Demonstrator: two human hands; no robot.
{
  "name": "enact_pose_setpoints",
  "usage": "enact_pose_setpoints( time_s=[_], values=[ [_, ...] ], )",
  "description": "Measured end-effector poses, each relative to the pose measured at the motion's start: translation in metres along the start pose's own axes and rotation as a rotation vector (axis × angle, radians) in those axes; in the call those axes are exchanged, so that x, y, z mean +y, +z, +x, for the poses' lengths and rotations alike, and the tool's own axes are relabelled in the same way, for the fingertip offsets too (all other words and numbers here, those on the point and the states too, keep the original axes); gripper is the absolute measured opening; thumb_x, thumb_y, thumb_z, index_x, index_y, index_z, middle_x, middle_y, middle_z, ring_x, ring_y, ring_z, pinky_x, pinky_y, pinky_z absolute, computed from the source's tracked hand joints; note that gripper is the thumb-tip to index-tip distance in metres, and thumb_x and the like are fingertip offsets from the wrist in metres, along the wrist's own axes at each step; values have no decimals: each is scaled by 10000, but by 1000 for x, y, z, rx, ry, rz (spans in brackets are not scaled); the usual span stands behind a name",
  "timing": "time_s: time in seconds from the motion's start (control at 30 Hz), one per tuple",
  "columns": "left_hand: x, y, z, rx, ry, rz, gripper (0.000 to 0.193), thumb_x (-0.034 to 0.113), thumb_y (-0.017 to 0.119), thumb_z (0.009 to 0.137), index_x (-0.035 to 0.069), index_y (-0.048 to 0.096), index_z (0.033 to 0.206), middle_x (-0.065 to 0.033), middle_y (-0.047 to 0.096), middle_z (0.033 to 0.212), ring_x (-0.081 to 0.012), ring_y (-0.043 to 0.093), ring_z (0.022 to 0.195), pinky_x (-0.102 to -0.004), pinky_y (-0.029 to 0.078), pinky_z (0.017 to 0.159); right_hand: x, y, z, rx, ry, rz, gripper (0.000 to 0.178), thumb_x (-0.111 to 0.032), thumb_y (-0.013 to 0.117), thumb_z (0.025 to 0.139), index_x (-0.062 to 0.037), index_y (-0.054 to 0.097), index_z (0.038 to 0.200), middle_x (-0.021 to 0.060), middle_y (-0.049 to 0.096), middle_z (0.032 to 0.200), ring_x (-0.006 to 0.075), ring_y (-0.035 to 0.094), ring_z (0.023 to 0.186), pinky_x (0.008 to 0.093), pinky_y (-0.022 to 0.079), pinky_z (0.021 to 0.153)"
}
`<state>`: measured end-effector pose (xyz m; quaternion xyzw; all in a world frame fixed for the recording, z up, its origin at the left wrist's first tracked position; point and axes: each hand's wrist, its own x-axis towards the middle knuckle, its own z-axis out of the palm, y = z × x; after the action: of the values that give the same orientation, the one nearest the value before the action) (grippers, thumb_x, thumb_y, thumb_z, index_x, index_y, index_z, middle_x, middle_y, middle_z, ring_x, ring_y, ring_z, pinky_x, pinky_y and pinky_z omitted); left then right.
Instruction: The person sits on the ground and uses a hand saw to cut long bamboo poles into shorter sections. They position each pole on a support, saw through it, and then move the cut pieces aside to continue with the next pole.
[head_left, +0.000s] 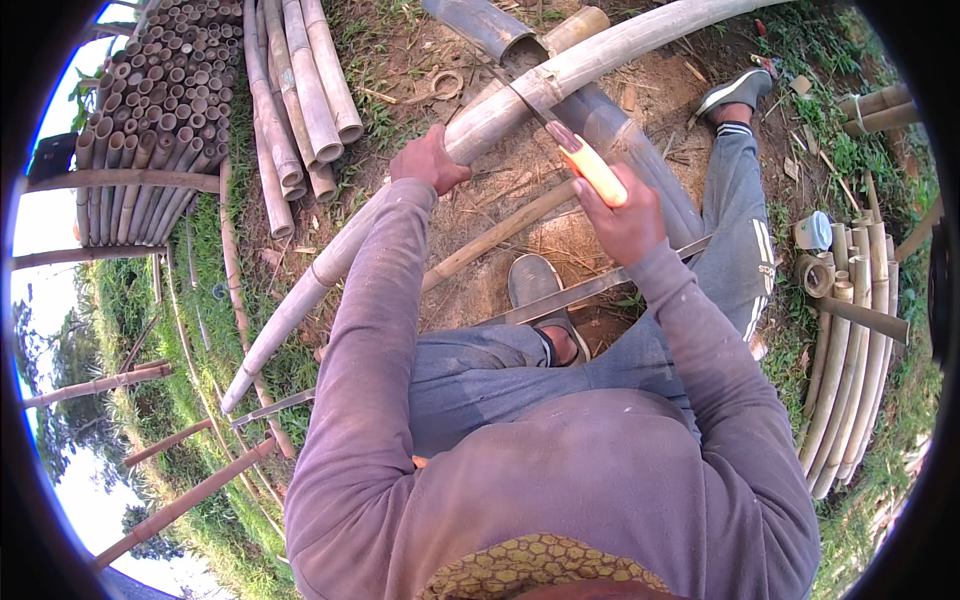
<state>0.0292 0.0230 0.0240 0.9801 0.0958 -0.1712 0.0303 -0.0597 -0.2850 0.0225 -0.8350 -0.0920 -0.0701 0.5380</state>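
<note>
A long pale bamboo pole (625, 58) runs slantwise from the lower left to the upper right in front of me. My left hand (430, 163) is closed round it, left of the saw. In my right hand (625, 212) is the orange and yellow handle of a handsaw (592, 172), with the fingers wrapped round it. The saw's thin blade lies across the pole, a short way right of my left hand, and points away to the upper left. How deep its teeth sit in the bamboo I cannot tell.
Thick grey tubes (625, 140) lie under the pole. A flat bar (560, 298) crosses by my foot. Cut bamboo lengths (165, 100) are stacked at the far left, beside several long poles (315, 90). At right stand a bamboo bundle (850, 340) and a small white bucket (812, 232).
</note>
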Motion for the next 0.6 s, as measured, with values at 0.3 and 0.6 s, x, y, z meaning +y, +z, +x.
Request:
enact_pose_setpoints(
  time_s=[0.3,0.6],
  values=[
    [5,7,-5,-23,-20,-8,697,443,861,728,159,610,1314,-178,751,1218,-389,724,1142,-505,563,979,1,-45,-68,20,-49,-14,207,-123,832,933,-12,683,1026,129,715,773,279,736,666,382,558,610],
    [-1,7,-1,18,-5,-7,720,439,859,718,150,621,1333,-168,755,1235,-382,724,1158,-484,568,995,-11,-21,-27,-8,7,-9,235,-195,829,945,-27,674,1002,177,718,786,363,745,740,430,563,645]
  ],
)
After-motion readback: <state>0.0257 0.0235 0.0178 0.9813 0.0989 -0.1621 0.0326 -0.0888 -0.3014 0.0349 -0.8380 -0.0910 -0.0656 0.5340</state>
